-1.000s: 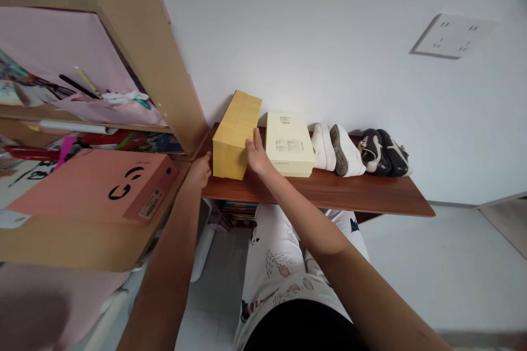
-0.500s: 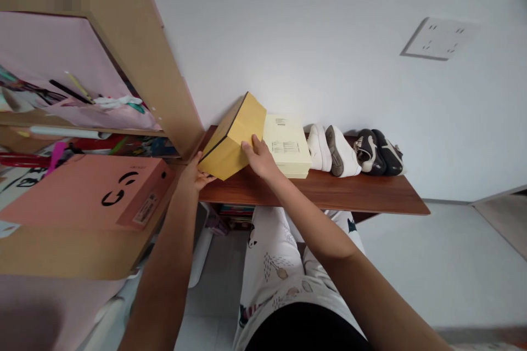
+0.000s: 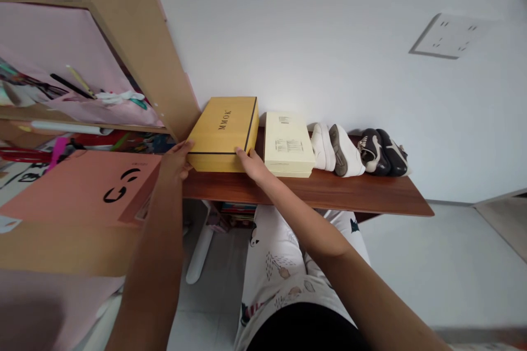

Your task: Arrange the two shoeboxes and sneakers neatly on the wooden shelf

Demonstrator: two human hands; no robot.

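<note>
Yellow box, lid up, at the left end of the bench, back toward the wall, short of the front edge; whether its underside sits fully flat, cannot tell. Left hand clasps the front left corner; right hand grips the front right corner, thumb on the lid's rim. Good handling, in my judgement: even pressure low on both sides, lid kept from lifting, box squared to the front edge, fingers clear from beneath. Right side tight: cream box just beyond the right hand, then white shoes, black shoes toward the right end. Left: tan upright panel and pink box crowd the left arm.
</note>
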